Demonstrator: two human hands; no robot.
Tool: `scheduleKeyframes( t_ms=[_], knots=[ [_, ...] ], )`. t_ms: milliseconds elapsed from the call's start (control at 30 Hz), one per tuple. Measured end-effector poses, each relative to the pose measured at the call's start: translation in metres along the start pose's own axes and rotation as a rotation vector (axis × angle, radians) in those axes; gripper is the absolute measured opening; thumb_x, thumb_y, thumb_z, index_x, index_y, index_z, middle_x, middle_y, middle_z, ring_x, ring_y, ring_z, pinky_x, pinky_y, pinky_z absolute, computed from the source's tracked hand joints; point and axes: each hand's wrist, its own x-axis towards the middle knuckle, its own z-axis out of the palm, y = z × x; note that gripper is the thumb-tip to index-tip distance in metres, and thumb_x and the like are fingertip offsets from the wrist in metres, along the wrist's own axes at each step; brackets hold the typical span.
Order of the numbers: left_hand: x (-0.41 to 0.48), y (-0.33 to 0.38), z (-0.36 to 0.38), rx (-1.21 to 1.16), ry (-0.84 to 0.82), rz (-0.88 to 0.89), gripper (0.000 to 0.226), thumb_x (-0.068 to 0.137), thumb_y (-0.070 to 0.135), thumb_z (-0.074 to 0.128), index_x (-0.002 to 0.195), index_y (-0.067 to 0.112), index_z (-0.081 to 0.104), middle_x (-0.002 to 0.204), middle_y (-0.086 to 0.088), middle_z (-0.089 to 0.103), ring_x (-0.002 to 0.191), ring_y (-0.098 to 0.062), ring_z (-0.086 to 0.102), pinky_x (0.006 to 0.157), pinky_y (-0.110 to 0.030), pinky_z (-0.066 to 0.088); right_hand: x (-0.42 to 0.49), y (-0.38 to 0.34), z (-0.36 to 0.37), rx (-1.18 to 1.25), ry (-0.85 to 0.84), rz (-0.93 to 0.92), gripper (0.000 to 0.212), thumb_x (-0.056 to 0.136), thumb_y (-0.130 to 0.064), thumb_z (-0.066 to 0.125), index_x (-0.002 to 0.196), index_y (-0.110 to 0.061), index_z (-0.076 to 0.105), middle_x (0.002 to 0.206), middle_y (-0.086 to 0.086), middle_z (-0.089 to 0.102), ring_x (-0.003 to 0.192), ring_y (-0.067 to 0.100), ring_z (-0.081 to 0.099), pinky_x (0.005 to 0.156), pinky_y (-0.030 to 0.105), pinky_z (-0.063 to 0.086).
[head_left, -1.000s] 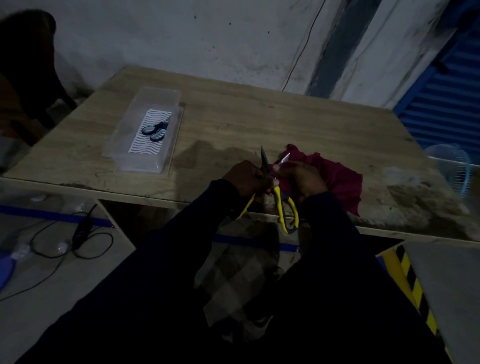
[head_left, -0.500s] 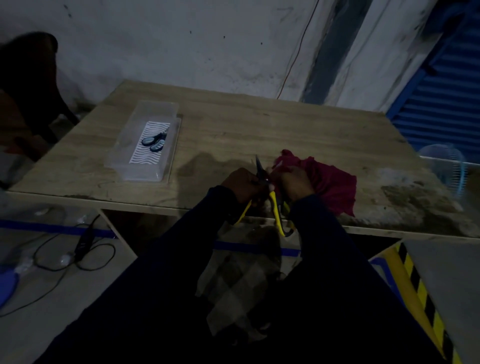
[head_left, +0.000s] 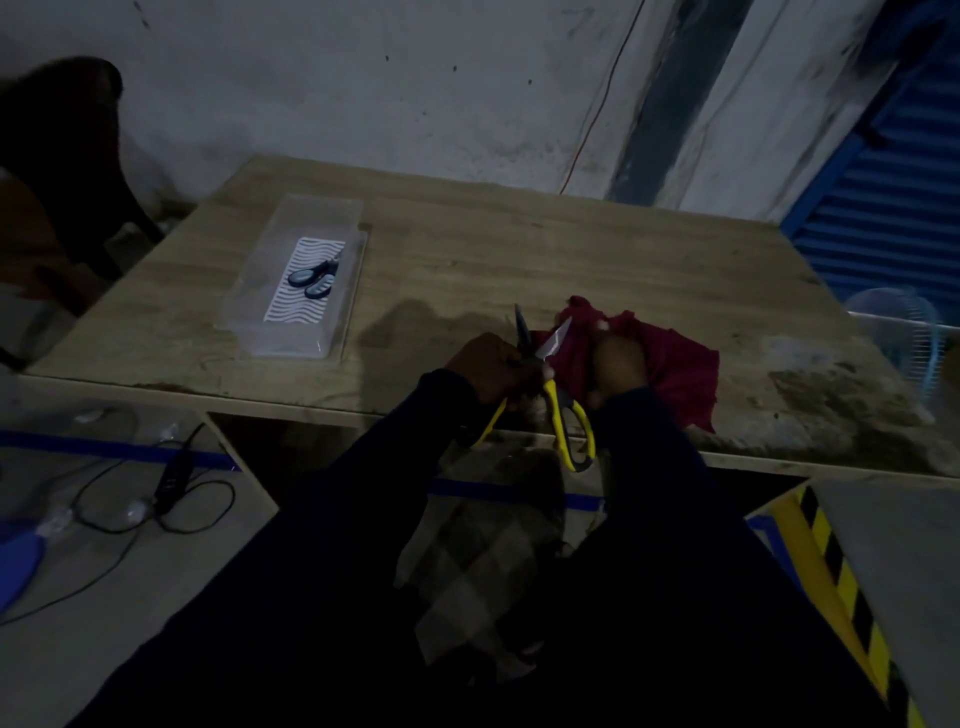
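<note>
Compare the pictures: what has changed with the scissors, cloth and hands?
The scissors blades, seemingly shut half a second ago, now stand spread open. The right hand, holding the red cloth, has shifted right, baring the bright blade. The left hand still grips a yellow handle; the tray stays put.

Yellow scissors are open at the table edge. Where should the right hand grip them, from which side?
Probably the free handle loop of the yellow scissors, from the near side: it hangs clear past the table edge toward the person, while the open blades point away beside the red cloth and the left hand grips the other handle.
</note>
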Motion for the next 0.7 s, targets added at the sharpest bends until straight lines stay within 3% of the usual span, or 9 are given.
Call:
scheduleKeyframes(
  t_ms=[67, 133, 167, 233, 300, 367, 433, 567, 700],
  knots=[
    [-0.001, -0.001, 0.000, -0.011, 0.016, 0.013, 0.040, 0.080, 0.048, 0.078, 0.074, 0.008, 0.080, 0.067, -0.013, 0.074, 0.061, -0.023, 0.071, 0.065, -0.030, 0.054, -0.004, 0.006, -0.014, 0.591, -0.086, 0.143, 0.031, 0.104, -0.019, 0.039, 0.121, -0.010, 0.063, 0.105, 0.005, 0.073, 0.091, 0.013, 0.072, 0.079, 0.026, 0.059],
    [-0.001, 0.000, 0.000, -0.005, 0.020, 0.028, 0.038, 0.082, 0.046, 0.077, 0.075, 0.008, 0.080, 0.065, -0.011, 0.074, 0.062, -0.021, 0.072, 0.063, -0.027, 0.051, -0.003, 0.016, -0.029, 0.717, -0.198, 0.158, 0.043, 0.098, -0.012, 0.040, 0.140, -0.009, 0.050, 0.135, 0.014, 0.059, 0.122, 0.022, 0.059, 0.107, 0.037, 0.045],
    [-0.002, 0.001, -0.001, 0.001, 0.025, 0.029, 0.037, 0.083, 0.045, 0.076, 0.075, 0.009, 0.081, 0.062, -0.008, 0.073, 0.059, -0.016, 0.070, 0.061, -0.024, 0.048, -0.005, 0.017, -0.032, 0.669, -0.242, 0.151, 0.046, 0.096, -0.010, 0.041, 0.141, -0.009, 0.049, 0.142, 0.016, 0.052, 0.129, 0.025, 0.053, 0.112, 0.041, 0.039],
    [-0.002, 0.003, -0.001, 0.012, 0.023, 0.025, 0.036, 0.084, 0.044, 0.076, 0.075, 0.010, 0.081, 0.054, 0.000, 0.069, 0.053, -0.009, 0.065, 0.059, -0.020, 0.045, -0.006, 0.016, -0.030, 0.582, -0.241, 0.142, 0.035, 0.097, -0.007, 0.042, 0.128, -0.007, 0.058, 0.139, 0.018, 0.053, 0.116, 0.025, 0.060, 0.105, 0.039, 0.047],
    [-0.002, 0.002, -0.002, -0.005, 0.000, 0.010, 0.036, 0.084, 0.044, 0.076, 0.075, 0.009, 0.080, 0.052, 0.001, 0.067, 0.051, -0.010, 0.064, 0.060, -0.022, 0.047, -0.007, 0.015, -0.024, 0.427, -0.191, 0.101, 0.022, 0.098, -0.003, 0.045, 0.110, -0.005, 0.063, 0.114, 0.016, 0.064, 0.091, 0.020, 0.067, 0.082, 0.031, 0.059],
    [-0.003, 0.003, -0.003, -0.027, -0.023, 0.004, 0.036, 0.084, 0.042, 0.076, 0.073, 0.008, 0.079, 0.052, -0.002, 0.067, 0.050, -0.014, 0.064, 0.061, -0.026, 0.050, -0.008, 0.016, -0.019, 0.303, -0.148, 0.062, 0.015, 0.095, 0.000, 0.052, 0.106, -0.003, 0.062, 0.095, 0.011, 0.066, 0.080, 0.019, 0.066, 0.069, 0.028, 0.059],
    [-0.003, 0.003, -0.002, -0.034, -0.029, 0.011, 0.036, 0.085, 0.040, 0.076, 0.073, 0.006, 0.078, 0.051, -0.003, 0.067, 0.049, -0.015, 0.064, 0.061, -0.026, 0.053, -0.008, 0.016, -0.016, 0.217, -0.120, 0.028, 0.017, 0.091, -0.001, 0.060, 0.108, 0.000, 0.062, 0.089, 0.009, 0.068, 0.077, 0.019, 0.067, 0.068, 0.030, 0.057],
    [-0.002, 0.002, 0.000, -0.066, -0.015, 0.028, 0.036, 0.083, 0.040, 0.078, 0.074, 0.004, 0.079, 0.059, -0.011, 0.070, 0.051, -0.019, 0.065, 0.063, -0.032, 0.055, -0.012, 0.010, -0.011, 0.192, -0.152, 0.046, 0.013, 0.089, 0.004, 0.060, 0.084, -0.005, 0.068, 0.077, 0.009, 0.070, 0.070, 0.021, 0.067, 0.065, 0.030, 0.057],
    [-0.003, 0.003, -0.002, -0.074, -0.024, 0.003, 0.035, 0.084, 0.035, 0.078, 0.076, 0.001, 0.078, 0.050, -0.003, 0.066, 0.047, -0.016, 0.062, 0.060, -0.029, 0.054, -0.014, 0.001, -0.009, 0.107, -0.201, 0.126, 0.008, 0.090, 0.002, 0.059, 0.092, 0.000, 0.066, 0.081, 0.015, 0.067, 0.064, 0.021, 0.067, 0.057, 0.027, 0.056]
  ],
)
